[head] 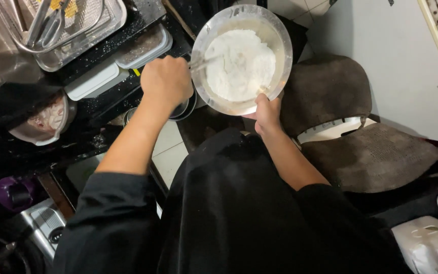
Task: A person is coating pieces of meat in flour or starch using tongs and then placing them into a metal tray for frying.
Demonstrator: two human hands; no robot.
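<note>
Your right hand (268,112) grips the near rim of a steel bowl (280,40) of white flour (239,63), held above the dark counter (102,99). Your left hand (166,81) is clenched around a metal utensil (202,62) whose tip dips into the flour, with a lidded container (97,78) just beside it.

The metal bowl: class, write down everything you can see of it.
The metal bowl is round, shiny and shallow, looking like steel, with a thin rolled rim. It holds a heap of white powder. It is held up tilted above the dark counter edge and floor. The right hand grips its near rim; the left hand holds a metal utensil reaching into the powder.
</note>
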